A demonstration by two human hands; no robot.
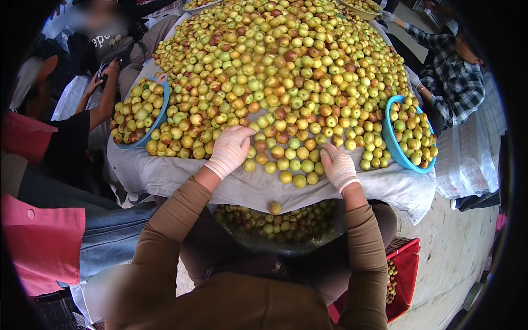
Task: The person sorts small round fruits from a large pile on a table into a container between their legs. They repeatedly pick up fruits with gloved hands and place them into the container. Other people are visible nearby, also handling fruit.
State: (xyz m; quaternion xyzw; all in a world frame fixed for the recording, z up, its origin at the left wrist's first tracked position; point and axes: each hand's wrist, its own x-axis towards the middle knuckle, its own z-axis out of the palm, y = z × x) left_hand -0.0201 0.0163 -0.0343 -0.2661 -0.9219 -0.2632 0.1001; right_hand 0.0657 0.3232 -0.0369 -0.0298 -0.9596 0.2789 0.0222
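My left hand (230,149), in a pale striped glove, rests at the near edge of the heap of jujubes (268,62). Its fingertips touch fruit, and nothing shows in its grasp. On the other side of a loose group of jujubes (290,154) is my right hand (339,166), gloved alike. Its fingertips meet fruit at the group's right side; the curled fingers are partly hidden. One jujube (274,207) is at the cloth's front edge, above a basin of jujubes (280,225) between my knees. Whether it touches the cloth I cannot tell.
Grey-white cloth (173,175) covers the table. Blue baskets full of jujubes stand left (165,97) and right (392,138). A red-lined crate (406,280) with jujubes sits on the floor at right. Other people sit around the table; one holds a phone (101,70).
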